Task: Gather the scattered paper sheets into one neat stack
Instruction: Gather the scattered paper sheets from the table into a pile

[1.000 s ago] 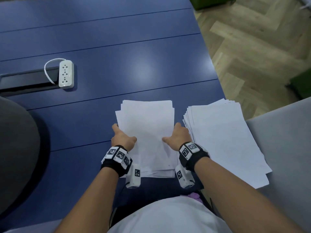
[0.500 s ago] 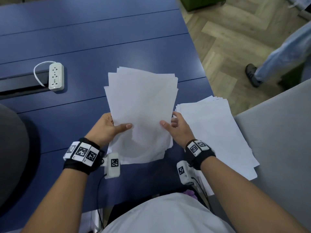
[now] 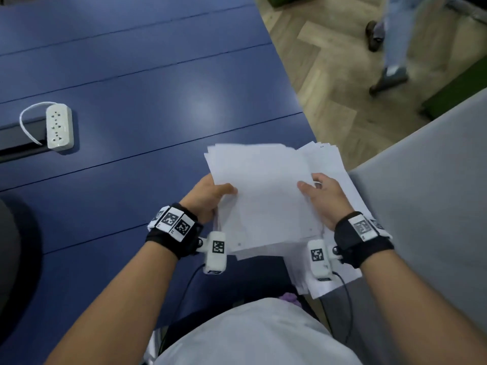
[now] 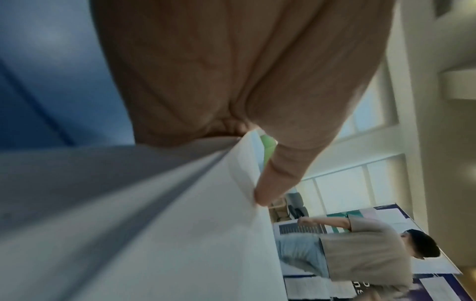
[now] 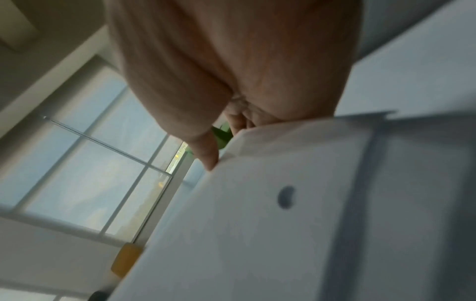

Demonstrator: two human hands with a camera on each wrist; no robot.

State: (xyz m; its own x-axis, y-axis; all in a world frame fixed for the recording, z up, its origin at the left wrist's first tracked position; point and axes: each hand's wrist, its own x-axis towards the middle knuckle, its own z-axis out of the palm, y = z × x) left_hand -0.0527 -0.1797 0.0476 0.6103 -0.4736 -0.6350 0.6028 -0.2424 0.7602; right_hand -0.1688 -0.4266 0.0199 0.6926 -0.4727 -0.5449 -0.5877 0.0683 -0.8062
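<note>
A bundle of white paper sheets (image 3: 266, 196) is held up above the blue table (image 3: 137, 83) near its right edge. My left hand (image 3: 210, 196) grips the bundle's left edge, thumb on top. My right hand (image 3: 320, 197) grips the right edge the same way. A second pile of white sheets (image 3: 334, 164) lies fanned under and to the right of the bundle, partly hidden by it and by my right hand. In the left wrist view my thumb presses the held sheets (image 4: 180, 224). In the right wrist view the held sheets (image 5: 257, 224) fill the lower half.
A white power strip (image 3: 59, 126) with its cord lies at the table's left beside a dark cable slot. A grey surface (image 3: 427, 206) stands to the right of the pile. Another person's legs (image 3: 392, 43) cross the wooden floor beyond the table.
Both hands lifted the bundle off the table, then carried it right. It now overlaps the fanned pile. A person has walked into view on the floor.
</note>
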